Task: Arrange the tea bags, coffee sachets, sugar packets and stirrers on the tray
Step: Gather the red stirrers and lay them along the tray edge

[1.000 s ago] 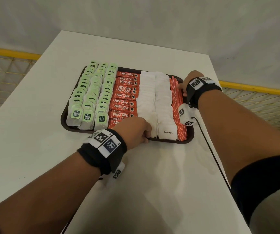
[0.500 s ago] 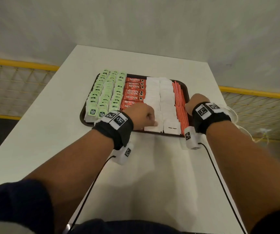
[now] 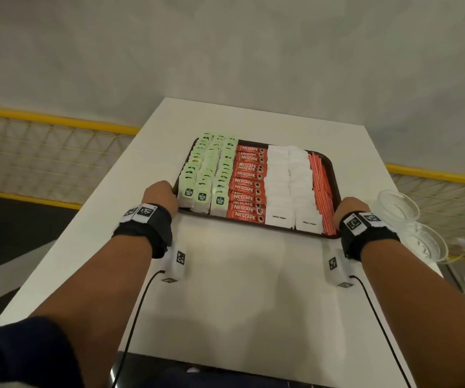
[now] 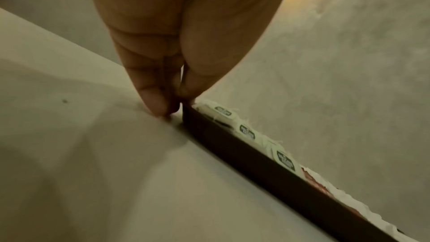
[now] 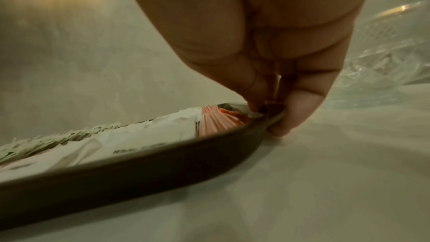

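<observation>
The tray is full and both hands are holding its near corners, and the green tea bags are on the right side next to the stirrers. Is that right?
Not quite. In the head view the green tea bags sit on the left side of the tray; the white sugar packets lie next to the stirrers. The left hand and right hand do hold the near corners.

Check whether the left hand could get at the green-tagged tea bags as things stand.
Probably yes: the left hand pinches the dark brown tray's near-left corner, right beside the uncovered green-tagged tea bags; it must let go first.
</observation>
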Tool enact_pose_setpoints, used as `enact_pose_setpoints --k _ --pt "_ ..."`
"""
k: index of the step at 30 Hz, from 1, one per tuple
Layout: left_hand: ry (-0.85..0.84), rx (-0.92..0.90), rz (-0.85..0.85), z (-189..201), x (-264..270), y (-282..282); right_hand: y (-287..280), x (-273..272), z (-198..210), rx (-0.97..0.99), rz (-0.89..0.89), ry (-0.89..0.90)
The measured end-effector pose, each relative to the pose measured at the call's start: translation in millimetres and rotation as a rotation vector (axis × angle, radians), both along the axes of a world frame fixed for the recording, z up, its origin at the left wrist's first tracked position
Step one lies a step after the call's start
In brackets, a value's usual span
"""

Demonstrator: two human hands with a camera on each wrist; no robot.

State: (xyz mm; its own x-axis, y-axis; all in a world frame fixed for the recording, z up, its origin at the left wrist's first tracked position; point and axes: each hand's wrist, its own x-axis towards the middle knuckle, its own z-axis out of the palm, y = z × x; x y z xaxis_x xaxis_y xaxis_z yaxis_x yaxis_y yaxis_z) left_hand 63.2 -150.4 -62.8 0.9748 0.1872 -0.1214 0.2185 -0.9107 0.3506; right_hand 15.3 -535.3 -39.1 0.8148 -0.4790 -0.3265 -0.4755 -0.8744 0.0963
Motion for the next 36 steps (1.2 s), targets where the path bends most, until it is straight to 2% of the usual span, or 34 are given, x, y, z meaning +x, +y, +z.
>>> enact_pose_setpoints --k 13,22,24,36 --pt "-0.002 -0.015 0.05 -0.3 21.2 73.9 69.8 28.7 2.4 0.066 0.003 -0.12" --pt "0.005 -0.024 0.118 -4.8 40.9 149.6 122.6 52.2 -13.3 0.22 0.044 -0.262" --pt "0.012 -0.063 0.11 -5.3 47.2 162.6 130.8 55.0 -17.1 0.232 0.067 -0.259" --pt "0.059 0.025 0.025 -1.4 74.4 179.8 149.6 77.9 -16.5 0.159 0.04 -0.197"
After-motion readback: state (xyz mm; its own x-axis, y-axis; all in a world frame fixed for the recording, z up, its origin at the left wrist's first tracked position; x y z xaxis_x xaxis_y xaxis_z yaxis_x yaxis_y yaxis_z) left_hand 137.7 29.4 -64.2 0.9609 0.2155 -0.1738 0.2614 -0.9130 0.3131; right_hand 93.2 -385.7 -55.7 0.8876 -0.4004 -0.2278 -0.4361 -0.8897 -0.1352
